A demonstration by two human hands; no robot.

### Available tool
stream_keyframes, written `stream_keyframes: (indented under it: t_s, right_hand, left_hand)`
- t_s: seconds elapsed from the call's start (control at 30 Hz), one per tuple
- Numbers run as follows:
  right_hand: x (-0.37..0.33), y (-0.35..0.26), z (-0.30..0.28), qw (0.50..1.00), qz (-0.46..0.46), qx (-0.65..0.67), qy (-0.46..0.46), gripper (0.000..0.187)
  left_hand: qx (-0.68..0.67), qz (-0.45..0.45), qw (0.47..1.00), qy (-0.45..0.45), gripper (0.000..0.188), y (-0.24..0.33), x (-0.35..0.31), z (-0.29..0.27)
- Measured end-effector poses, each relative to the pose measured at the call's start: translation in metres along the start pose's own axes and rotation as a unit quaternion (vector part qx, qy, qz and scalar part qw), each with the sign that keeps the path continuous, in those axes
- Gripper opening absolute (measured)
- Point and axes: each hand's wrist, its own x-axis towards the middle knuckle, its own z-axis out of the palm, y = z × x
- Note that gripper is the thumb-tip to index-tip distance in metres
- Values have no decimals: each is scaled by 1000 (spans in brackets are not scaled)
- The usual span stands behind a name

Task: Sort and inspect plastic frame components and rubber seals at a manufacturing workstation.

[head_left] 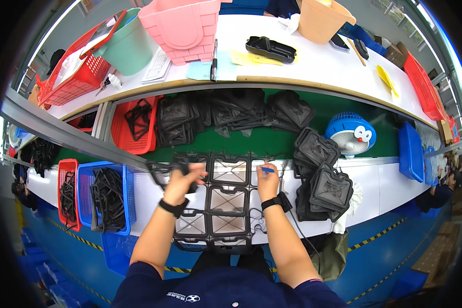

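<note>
My left hand [184,184], slightly blurred, is closed on a black plastic frame [158,173] at the left end of a laid-out group. My right hand [268,184] pinches a slim blue tool [267,169], its exact kind unclear. Between and below both hands, several black square frames [208,205] with pale, see-through panels lie edge to edge on the white table [146,197]. Some panels show crossing dark lines. Each wrist wears a black band. A thin dark cable [299,226] runs down beside my right forearm.
Stacks of black frames [329,187] stand at the right, others [236,110] along the green back strip. A blue-and-white fan [350,134] sits far right. At left are a blue basket [131,197] and red baskets [153,138]. A raised white shelf [303,72] holds buckets and a black tray.
</note>
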Motion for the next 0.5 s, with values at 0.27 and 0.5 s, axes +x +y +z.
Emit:
stream_keyframes:
  t_s: [0.27,0.5]
  right_hand:
    - [-2,18,34,917,266,287,-81,10]
    - [-3,1,18,890,285,345,-90,8]
  left_hand:
    - [25,-103,994,-35,10,-135,85,95]
    - [-78,-108,990,-44,12,-133,92,103]
